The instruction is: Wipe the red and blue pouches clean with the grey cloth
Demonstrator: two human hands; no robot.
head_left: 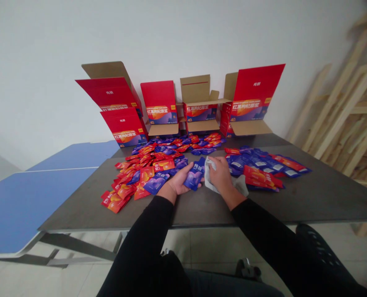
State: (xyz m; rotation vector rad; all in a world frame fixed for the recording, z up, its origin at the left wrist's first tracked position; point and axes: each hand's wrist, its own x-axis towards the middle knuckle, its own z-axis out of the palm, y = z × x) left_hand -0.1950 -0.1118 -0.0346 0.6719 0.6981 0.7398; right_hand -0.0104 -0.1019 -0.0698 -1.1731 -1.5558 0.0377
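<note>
A purple pouch point(195, 175) with white lettering is gripped in my left hand point(181, 180), its printed face toward me. My right hand point(219, 171) closes on a whitish cloth point(242, 184), part of which hangs down onto the table beside the pouch. Left of my hands spreads a loose heap of red and purple pouches; one purple pouch point(156, 182) lies close to my left wrist. To the right, more pouches lie in overlapping rows, with a few red pouches point(260, 176) stacked nearest me.
Open red cartons stand along the back, among them a right carton point(248, 109) and a left carton point(126, 131). The dark table point(84, 206) adjoins a blue table-tennis table point(13, 206). Wooden frames point(341, 107) lean against the wall at right.
</note>
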